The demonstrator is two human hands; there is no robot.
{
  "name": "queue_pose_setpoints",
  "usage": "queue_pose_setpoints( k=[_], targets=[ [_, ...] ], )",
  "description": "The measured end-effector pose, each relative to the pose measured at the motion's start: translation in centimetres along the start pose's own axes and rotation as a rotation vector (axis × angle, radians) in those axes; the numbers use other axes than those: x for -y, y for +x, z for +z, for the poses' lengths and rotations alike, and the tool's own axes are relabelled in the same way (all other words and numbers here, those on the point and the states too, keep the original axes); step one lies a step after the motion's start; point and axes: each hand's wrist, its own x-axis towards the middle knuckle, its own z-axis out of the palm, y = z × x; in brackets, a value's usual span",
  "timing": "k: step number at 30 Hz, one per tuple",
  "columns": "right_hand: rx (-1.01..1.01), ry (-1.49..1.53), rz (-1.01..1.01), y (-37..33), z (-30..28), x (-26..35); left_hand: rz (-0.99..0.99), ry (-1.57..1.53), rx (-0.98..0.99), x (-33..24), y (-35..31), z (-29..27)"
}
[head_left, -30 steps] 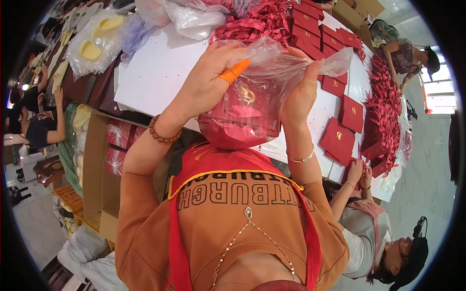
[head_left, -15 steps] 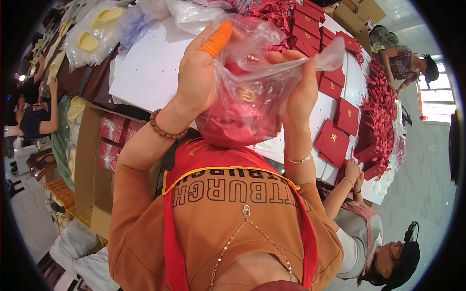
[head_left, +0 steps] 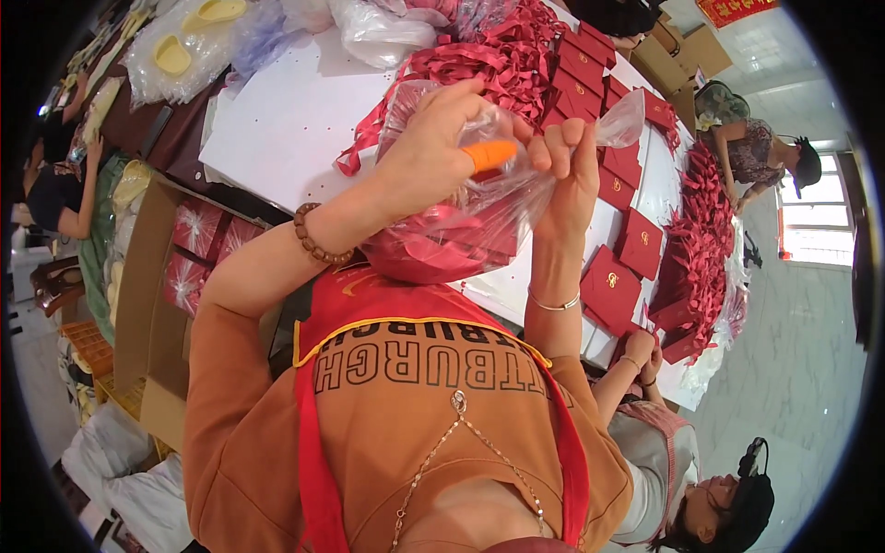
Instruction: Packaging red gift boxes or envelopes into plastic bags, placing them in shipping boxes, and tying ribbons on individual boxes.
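In the head view, a clear plastic bag (head_left: 479, 217) filled with red items was held up in the middle of the frame, above the edge of the white table (head_left: 286, 120). The left hand (head_left: 433, 152) was clenched on the upper part of the bag, left of centre, with an orange finger cot (head_left: 489, 154) worn on one finger and pointed toward the right. A brown bead bracelet (head_left: 313, 241) was seen on the left wrist. The right hand (head_left: 567, 175) was closed on the bag's mouth just right of centre, the film being pinched between its fingers, and a thin bangle (head_left: 553, 302) was worn on that wrist. The bulging bottom of the bag hung low between the two forearms, just above the orange top and red apron (head_left: 369, 304) in the lower half of the frame.

A heap of red ribbons (head_left: 498, 64) lay on the table at upper centre, behind the bag. Flat red boxes (head_left: 613, 286) were spread along the table at right of centre, and a long pile of red pieces (head_left: 705, 230) ran down the table's right edge. An open cardboard carton (head_left: 161, 276) with wrapped red packs was placed at left, below the table. Another person (head_left: 664, 461) was seated at lower right, with hands at the table edge, and a further person (head_left: 756, 152) was seen at upper right.
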Motion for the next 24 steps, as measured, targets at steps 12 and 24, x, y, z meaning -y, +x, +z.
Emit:
queue_pose_setpoints(
  k=[12,24],
  targets=[
    [-0.027,-0.877,0.301,-1.0,3.2,0.3,-0.011,-0.66,-0.157,-3.0,1.0,-0.3],
    [0.406,-1.344,0.058,-0.8,2.4,-1.4,0.193,0.269,0.392,-3.1,4.1,3.9]
  ],
)
